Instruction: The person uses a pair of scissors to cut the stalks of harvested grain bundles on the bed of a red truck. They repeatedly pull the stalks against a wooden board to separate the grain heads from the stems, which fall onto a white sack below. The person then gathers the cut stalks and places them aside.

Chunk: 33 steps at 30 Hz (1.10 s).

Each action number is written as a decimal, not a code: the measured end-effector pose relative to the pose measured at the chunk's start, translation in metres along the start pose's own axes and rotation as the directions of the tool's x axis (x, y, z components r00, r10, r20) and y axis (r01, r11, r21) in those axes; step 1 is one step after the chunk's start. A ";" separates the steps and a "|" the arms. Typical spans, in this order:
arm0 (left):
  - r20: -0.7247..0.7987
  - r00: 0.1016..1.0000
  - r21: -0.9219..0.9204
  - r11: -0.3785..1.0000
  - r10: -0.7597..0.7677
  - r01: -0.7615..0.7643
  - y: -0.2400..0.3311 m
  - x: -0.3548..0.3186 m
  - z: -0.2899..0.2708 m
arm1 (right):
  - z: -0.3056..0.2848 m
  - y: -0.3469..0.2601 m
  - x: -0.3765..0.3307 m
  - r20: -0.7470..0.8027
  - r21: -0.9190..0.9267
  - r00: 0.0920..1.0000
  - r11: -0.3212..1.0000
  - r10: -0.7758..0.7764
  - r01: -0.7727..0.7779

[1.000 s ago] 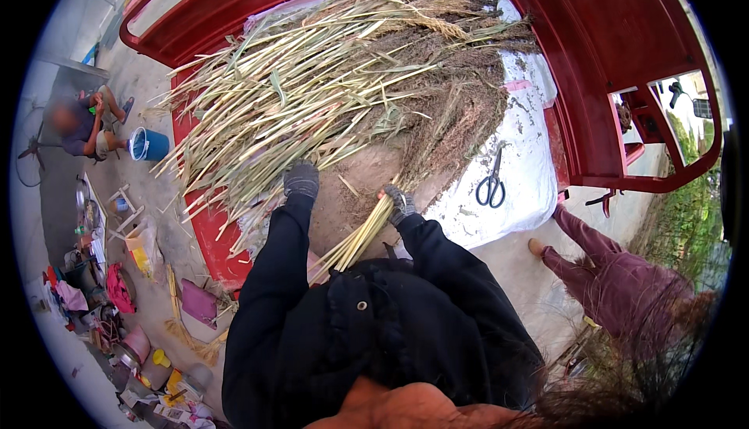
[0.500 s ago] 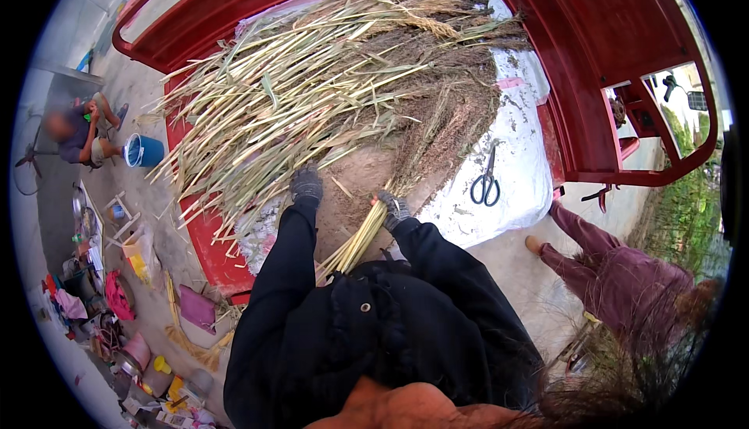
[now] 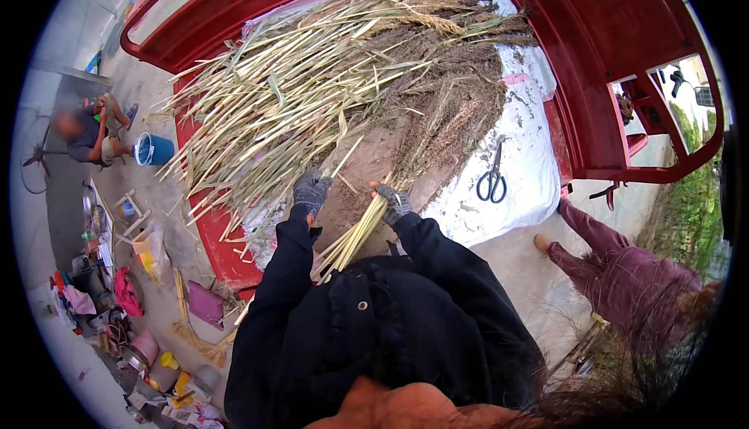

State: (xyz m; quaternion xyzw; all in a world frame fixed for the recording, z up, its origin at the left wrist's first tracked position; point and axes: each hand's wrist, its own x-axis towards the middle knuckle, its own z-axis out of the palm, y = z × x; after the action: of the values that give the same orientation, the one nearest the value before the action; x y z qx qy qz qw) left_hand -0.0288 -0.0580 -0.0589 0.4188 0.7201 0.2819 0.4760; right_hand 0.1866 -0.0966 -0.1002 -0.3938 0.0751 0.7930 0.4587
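Two gloved hands work at the edge of a big heap of dry stalks [image 3: 312,93] that fills the bed of a red cart [image 3: 601,62]. The right hand [image 3: 394,201] has its fingers closed around a thin bundle of pale yellow stems [image 3: 355,235], holding it near the top so the cut ends slant down and to the left, toward the dark jacket; it looks like a grip meant to keep the stems lined up and clear of the pile. The left hand [image 3: 311,189] rests at the foot of the heap with its fingers curled down among the loose stalks, though I cannot tell whether it actually pinches one. Both gloves are grey knit, coarse and dusty. The stalks are long, straight and straw-coloured, with flat leaf blades peeling off, and their brushy brown seed heads all point to the far right end, so the bare stems lie nearest the person. Under the heap a white woven sheet [image 3: 530,179] lines the bed, sprinkled with brown chaff, and a pair of black-handled scissors [image 3: 492,173] lies on it, well apart from the hands. Someone in purple trousers [image 3: 616,261] stands beside the cart at right, and another person sits on the ground at far left beside a blue bucket [image 3: 154,150].
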 end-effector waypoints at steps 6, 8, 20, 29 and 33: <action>0.112 0.993 -0.016 0.999 -0.041 0.043 -0.004 -0.063 0.047 | 0.000 0.000 0.015 0.043 -0.102 0.987 0.984 0.153 -0.148; 0.131 0.988 -0.080 0.992 -0.087 0.098 0.007 -0.072 0.047 | -0.001 -0.001 0.011 0.031 -0.066 0.986 0.985 0.161 -0.159; 0.417 0.908 0.390 0.896 0.033 -0.211 -0.178 -0.208 -0.195 | -0.022 0.016 0.042 -0.082 -0.203 0.995 0.978 -0.059 0.041; -0.480 0.768 0.814 0.110 -0.423 0.570 -0.163 -0.268 -0.307 | -0.031 0.024 0.049 -0.135 -0.099 0.990 0.995 -0.042 0.029; 0.062 0.992 0.832 0.544 0.112 -0.114 -0.129 -0.082 -0.199 | -0.022 0.020 0.038 -0.096 -0.037 0.995 0.999 -0.031 0.027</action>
State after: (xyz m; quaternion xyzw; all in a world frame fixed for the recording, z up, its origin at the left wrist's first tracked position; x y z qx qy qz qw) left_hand -0.2395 -0.1945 -0.0489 0.6397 0.7388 -0.0629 0.2023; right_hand 0.1731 -0.0937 -0.1463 -0.4409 0.0774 0.7675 0.4589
